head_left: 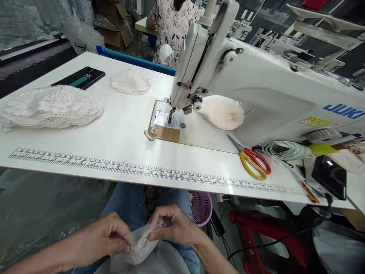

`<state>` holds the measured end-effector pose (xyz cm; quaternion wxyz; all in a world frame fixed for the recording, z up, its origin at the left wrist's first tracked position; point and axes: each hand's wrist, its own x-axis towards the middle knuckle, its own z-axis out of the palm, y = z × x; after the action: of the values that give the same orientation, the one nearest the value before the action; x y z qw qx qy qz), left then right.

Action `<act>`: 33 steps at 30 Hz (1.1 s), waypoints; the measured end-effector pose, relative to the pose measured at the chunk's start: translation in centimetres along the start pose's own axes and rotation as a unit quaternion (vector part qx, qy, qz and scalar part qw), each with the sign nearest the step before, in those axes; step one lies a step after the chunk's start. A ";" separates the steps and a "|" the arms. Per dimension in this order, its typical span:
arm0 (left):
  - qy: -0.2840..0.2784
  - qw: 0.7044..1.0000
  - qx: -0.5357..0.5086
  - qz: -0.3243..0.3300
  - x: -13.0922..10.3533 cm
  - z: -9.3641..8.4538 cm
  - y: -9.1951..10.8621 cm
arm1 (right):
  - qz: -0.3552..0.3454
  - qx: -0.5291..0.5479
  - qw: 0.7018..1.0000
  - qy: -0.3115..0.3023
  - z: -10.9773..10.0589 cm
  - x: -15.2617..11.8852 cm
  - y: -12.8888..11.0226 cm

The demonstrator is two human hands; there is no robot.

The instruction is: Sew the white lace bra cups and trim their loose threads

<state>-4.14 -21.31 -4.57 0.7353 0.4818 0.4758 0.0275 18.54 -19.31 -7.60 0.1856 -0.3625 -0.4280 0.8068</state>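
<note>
Over my lap, both hands pinch a white lace fabric piece [142, 243] with a sheer layer along its upper edge. My left hand [115, 234] grips its left side between thumb and fingers. On the other side, my right hand [173, 225] pinches the top edge near a gathered part. More pale, thin material lies on my legs underneath. Beyond the table edge stands a white sewing machine [256, 83], its presser foot [170, 118] over the metal plate with no fabric under it.
Stacked white lace pieces [54, 106], a black phone-like object [82, 78] and a small pale fabric piece [131, 82] lie left. A beige pad [224, 112] sits under the machine arm, near scissors [253, 161]. A purple basket [202, 207] is below; a person [173, 30] is behind.
</note>
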 end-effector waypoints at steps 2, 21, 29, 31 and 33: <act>0.001 1.000 -0.003 -0.003 0.0 -0.1 0.1 | -0.001 0.006 1.000 -0.009 0.1 0.1 0.0; -0.003 0.999 -0.047 0.019 1.2 0.4 -0.5 | -0.018 0.000 1.000 -0.012 -0.5 -0.4 0.2; 0.006 0.998 -0.052 0.023 1.4 0.1 -0.9 | -0.028 0.049 0.998 -0.014 -1.1 -0.5 0.5; 0.006 0.998 -0.052 0.024 1.4 0.2 -0.9 | -0.019 0.027 0.999 -0.015 -1.1 -0.7 0.5; 0.005 0.998 -0.051 0.024 1.4 0.2 -0.8 | -0.009 0.005 1.000 -0.013 -1.0 -0.8 0.4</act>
<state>-3.51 -21.14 -6.07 0.7557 0.4547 0.4659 0.0718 19.82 -19.48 -8.01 0.1896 -0.3474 -0.4296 0.8116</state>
